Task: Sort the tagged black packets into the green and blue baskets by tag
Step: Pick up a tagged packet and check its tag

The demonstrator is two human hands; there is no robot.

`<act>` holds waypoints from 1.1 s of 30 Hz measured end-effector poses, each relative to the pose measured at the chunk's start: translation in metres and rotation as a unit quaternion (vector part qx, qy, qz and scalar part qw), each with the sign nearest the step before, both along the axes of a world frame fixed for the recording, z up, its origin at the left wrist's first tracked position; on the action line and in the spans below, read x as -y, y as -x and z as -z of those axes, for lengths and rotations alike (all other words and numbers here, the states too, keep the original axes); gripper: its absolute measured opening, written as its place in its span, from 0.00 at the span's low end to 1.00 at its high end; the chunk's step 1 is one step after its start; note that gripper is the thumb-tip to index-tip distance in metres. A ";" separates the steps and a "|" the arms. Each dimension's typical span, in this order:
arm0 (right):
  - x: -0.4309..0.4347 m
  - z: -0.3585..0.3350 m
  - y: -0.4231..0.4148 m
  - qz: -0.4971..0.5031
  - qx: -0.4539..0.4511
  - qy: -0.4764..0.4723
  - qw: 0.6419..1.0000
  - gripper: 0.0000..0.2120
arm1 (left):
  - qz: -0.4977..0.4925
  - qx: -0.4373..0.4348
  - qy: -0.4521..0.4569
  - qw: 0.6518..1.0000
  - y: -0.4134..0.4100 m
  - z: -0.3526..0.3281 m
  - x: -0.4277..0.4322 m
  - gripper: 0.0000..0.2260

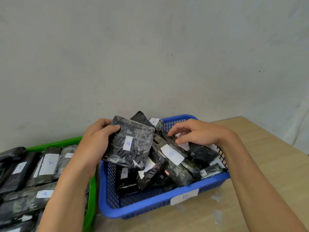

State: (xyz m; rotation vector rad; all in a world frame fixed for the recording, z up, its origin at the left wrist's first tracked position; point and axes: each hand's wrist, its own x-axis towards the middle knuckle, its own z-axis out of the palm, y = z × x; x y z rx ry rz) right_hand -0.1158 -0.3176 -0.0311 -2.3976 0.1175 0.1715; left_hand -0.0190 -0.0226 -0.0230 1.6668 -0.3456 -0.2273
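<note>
My left hand [97, 141] grips a square black packet [133, 151] with a white B tag, held tilted over the left end of the blue basket [150, 203]. That basket is piled with several black packets, and one long packet [177, 166] shows a B tag. My right hand [195, 133] reaches over the pile with curled fingers touching the packets on top; whether it holds one is unclear. The green basket [92, 190] at the left holds several black packets [46, 164] tagged A.
Both baskets stand side by side on a light wooden table [250, 164] against a pale wall [150, 56]. A white label [184, 196] is stuck on the blue basket's front wall. Bare tabletop lies to the right of the blue basket.
</note>
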 end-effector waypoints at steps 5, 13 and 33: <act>-0.009 -0.001 -0.002 0.014 0.083 -0.050 0.995 0.08 | 0.054 -0.024 0.010 0.998 0.013 -0.004 0.008 0.11; -0.004 -0.020 0.014 0.057 0.162 -0.220 0.960 0.31 | 0.052 0.043 0.046 0.997 0.011 -0.026 0.077 0.04; 0.044 -0.014 0.026 0.281 0.221 -0.317 0.879 0.22 | 0.115 0.094 -0.330 0.932 -0.023 -0.033 0.037 0.12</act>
